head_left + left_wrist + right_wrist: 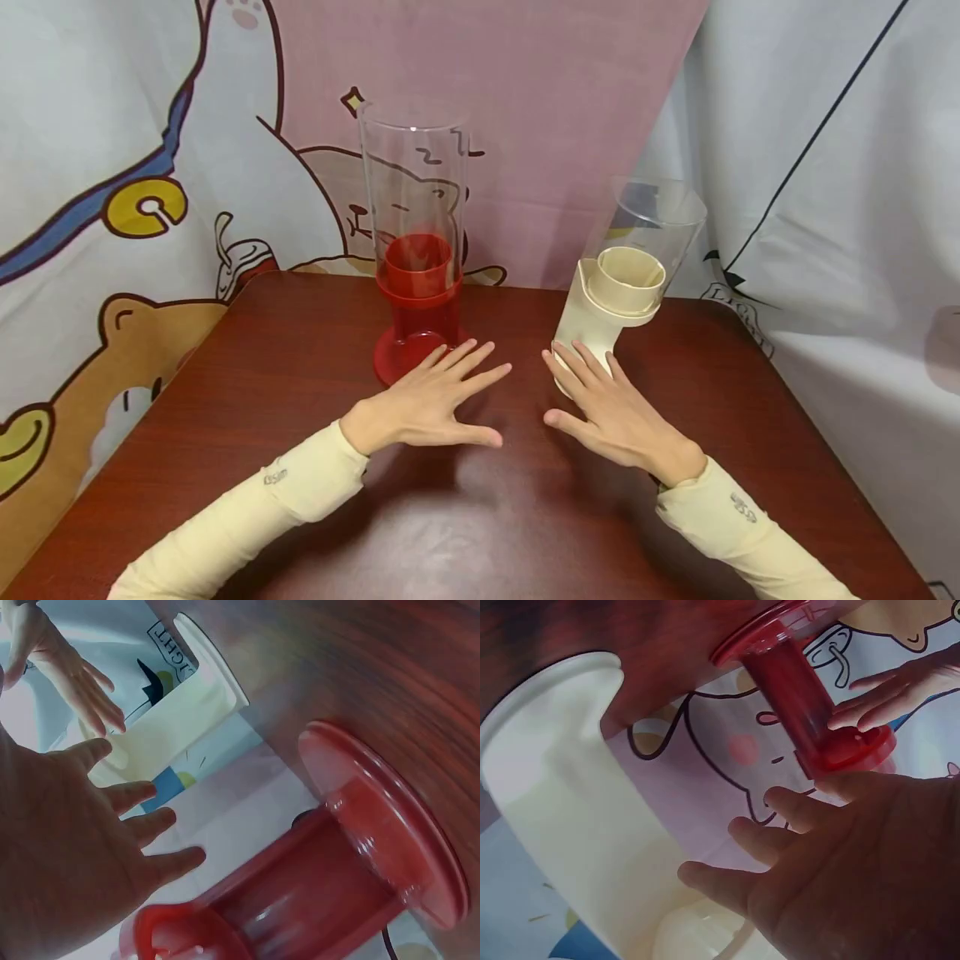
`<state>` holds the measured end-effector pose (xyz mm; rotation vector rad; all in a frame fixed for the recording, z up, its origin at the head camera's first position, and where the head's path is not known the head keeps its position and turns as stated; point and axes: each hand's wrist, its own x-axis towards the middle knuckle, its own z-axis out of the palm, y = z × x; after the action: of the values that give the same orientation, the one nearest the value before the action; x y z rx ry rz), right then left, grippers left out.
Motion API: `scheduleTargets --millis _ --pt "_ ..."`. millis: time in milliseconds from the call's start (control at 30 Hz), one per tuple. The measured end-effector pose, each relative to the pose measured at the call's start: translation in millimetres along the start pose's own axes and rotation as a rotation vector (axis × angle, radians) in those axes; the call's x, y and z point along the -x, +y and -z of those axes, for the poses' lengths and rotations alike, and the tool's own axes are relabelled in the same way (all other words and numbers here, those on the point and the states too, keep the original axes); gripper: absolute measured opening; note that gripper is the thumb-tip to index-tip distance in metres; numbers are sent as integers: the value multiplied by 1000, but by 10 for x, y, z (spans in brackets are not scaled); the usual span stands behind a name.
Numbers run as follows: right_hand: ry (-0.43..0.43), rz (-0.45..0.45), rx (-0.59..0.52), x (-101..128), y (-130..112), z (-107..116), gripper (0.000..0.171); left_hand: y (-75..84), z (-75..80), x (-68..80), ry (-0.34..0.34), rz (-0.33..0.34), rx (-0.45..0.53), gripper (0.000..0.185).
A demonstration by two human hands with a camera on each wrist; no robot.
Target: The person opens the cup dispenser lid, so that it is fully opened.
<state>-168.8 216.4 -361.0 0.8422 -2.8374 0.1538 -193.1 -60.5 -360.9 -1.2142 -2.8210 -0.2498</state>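
On the left of the table stands a red plastic stand [420, 292] with a round foot and an upright, open-topped clear cylinder [412, 183] on its top. To the right, a cream plastic stand [592, 325] carries a similar clear cylinder [678, 217]; in the head view it looks tilted. My left hand [431, 408] hovers before the red stand's foot, palm down and fingers spread. My right hand [618, 417] is held likewise before the cream stand, overlapping its lower part in the head view. Both hands hold nothing. The left wrist view shows the red stand [300, 892] beyond my left fingertips.
The stands rest toward the back of a dark reddish-brown wooden table [480, 533]. Behind it hangs a cloth [555, 100] printed with cartoon animals, and white cloth [847, 208] hangs at the right. Cream sleeves [247, 517] cover both forearms.
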Motion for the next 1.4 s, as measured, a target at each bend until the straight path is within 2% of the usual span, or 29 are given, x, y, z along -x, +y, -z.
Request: scheduleTargets --millis 167,300,533,633,833,967,1100,1233,1400 --pt "10 -60 -23 50 67 -19 71 15 -42 -198 -11 -14 129 82" --pt "21 -127 -69 103 148 -33 68 3 -73 -347 15 -13 240 81" --pt "102 -233 -202 183 335 -36 66 -35 -83 -525 14 30 558 74" --pt "111 -273 -287 194 388 -21 65 -29 -91 -607 30 28 644 70" --pt "131 -336 -418 191 445 56 62 67 -80 -836 77 29 737 71" --pt "179 -366 -453 193 484 86 63 167 -59 -984 95 32 816 79" --pt "233 -388 -533 206 501 109 64 255 -50 -1074 107 41 902 83" --pt "284 -391 -610 217 500 157 63 305 -74 -1163 124 61 930 82" --pt "340 -401 -735 206 500 224 57 369 -86 -1288 193 54 973 84"
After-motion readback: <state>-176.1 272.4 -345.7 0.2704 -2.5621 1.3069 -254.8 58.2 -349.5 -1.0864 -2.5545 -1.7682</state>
